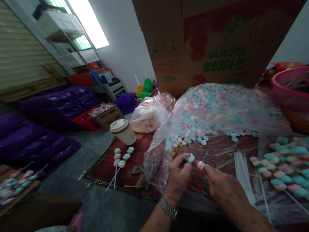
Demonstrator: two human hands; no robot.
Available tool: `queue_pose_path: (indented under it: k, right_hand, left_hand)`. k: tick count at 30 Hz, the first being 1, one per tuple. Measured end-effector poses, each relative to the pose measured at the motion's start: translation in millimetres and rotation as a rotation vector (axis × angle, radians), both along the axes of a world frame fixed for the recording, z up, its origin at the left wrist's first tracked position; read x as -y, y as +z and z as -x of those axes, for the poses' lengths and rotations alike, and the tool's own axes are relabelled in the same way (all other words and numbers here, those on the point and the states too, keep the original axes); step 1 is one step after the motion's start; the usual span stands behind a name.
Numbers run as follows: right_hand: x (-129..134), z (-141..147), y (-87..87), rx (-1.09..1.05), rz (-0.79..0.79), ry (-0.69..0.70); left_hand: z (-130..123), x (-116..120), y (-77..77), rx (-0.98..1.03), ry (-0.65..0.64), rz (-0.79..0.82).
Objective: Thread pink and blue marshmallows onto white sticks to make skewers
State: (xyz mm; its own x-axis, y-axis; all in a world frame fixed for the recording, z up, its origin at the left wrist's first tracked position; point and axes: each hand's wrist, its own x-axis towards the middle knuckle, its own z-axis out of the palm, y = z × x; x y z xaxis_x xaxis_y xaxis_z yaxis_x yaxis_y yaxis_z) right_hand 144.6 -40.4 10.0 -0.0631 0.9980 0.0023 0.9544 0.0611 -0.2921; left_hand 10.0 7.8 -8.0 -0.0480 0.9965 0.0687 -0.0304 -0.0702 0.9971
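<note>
The left hand (177, 178), with a silver metal wristwatch (168, 207) on its wrist, is closed in a pinch around a small pale blue candy piece (190, 158). The right hand (225, 183) grips with its fingers a small pink candy piece (200, 165) just beside it; I cannot tell if a stick goes through them. Both pieces are above a big clear plastic bag (212, 112) full of round pink, blue and white candies, which lies on a dark red table cover (125, 175). To the right of the hands lie a bundle of thin white sticks (243, 177) and a heap of twisted pastel candy skewers (282, 164).
</note>
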Motion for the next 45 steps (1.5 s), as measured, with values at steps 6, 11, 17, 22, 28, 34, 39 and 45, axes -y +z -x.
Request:
queue_pose_path:
  k: [6, 11, 17, 22, 28, 34, 39, 45]
  right_hand:
    - [5, 2, -9.3, -0.035, -0.069, 0.025]
    - [11, 7, -11.6, 0.046, -0.106, 0.034]
    - [8, 11, -18.4, 0.013, -0.034, 0.014]
    - [-2, 11, -22.9, -0.147, 0.014, 0.023]
    - [1, -12, -39.7, -0.246, 0.083, 0.139]
    - [3, -2, -50.9, -0.236, 0.070, 0.064]
    - [-6, -15, -37.1, -0.298, 0.011, 0.028]
    - [1, -47, -32.8, -0.403, 0.042, -0.013]
  left_hand:
    - [-13, -10, 9.1, 0.724, -0.001, 0.334]
    - [-28, -4, 8.7, 0.906, -0.123, 0.489]
    - [-47, 11, 2.5, 0.767, 0.021, 0.314]
    - [-51, 7, -5.8, 0.706, 0.045, 0.298]
    - [-46, -1, -4.5, 0.743, 0.111, 0.370]
    - [-63, 14, -17.4, 0.700, 0.092, 0.389]
    - [-38, 5, -7.6, 0.454, -0.067, 0.296]
    - [66, -12, 14.4, -0.998, -0.253, -0.149]
